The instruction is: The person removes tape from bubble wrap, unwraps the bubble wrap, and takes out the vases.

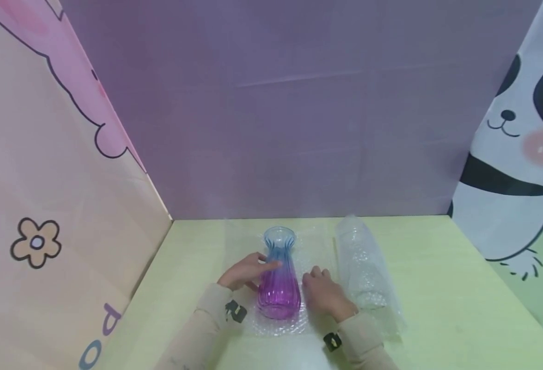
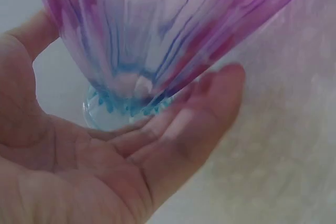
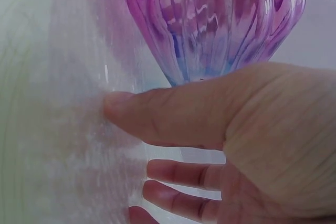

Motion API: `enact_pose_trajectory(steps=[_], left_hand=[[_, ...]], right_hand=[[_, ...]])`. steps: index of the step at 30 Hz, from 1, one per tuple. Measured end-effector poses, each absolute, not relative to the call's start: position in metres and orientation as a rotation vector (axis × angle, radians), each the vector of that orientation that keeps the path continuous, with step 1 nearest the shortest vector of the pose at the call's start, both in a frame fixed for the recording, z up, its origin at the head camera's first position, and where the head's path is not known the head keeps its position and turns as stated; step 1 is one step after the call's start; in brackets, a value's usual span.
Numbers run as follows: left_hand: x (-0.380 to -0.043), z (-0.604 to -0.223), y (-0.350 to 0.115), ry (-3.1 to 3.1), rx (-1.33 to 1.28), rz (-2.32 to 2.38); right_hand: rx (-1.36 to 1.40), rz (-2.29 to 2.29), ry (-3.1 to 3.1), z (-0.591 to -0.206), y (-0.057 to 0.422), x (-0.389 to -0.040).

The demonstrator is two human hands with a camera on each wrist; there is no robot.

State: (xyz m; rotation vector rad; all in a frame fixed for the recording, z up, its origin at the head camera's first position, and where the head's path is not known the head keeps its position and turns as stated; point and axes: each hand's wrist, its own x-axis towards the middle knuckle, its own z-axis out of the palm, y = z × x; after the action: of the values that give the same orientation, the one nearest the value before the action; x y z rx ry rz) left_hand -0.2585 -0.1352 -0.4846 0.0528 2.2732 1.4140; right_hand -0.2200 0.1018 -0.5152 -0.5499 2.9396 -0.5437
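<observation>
A ribbed glass vase (image 1: 279, 288), blue at the neck and purple at the base, lies on a flat sheet of bubble wrap (image 1: 271, 328) with its mouth away from me. My left hand (image 1: 248, 271) holds it from the left, the thumb over the upper side and the fingers around the neck, as the left wrist view shows. To the right of the vase, my right hand (image 1: 324, 293) has its thumb (image 3: 157, 111) and fingertips at the bubble wrap (image 3: 68, 129), seeming to pinch it. The vase's underside is hidden.
A bubble-wrapped clear glass vase (image 1: 363, 267) lies just right of my right hand. Pale yellow tabletop (image 1: 442, 288) surrounds the things. A purple-grey backdrop (image 1: 280, 113) rises behind the table, with printed panels (image 1: 44, 174) at the sides.
</observation>
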Motion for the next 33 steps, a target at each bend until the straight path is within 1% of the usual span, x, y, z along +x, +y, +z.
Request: enact_pose_trajectory(steps=[26,33], left_hand=[[-0.262,-0.504,-0.139,2.127,0.157,1.543],[-0.260,-0.507,-0.140,2.083,0.134,1.593]], right_hand=[[-0.559,-0.538,2.946,-0.517,0.102,-0.221],[-0.544,-0.541,2.943,-0.519,0.102,-0.221]])
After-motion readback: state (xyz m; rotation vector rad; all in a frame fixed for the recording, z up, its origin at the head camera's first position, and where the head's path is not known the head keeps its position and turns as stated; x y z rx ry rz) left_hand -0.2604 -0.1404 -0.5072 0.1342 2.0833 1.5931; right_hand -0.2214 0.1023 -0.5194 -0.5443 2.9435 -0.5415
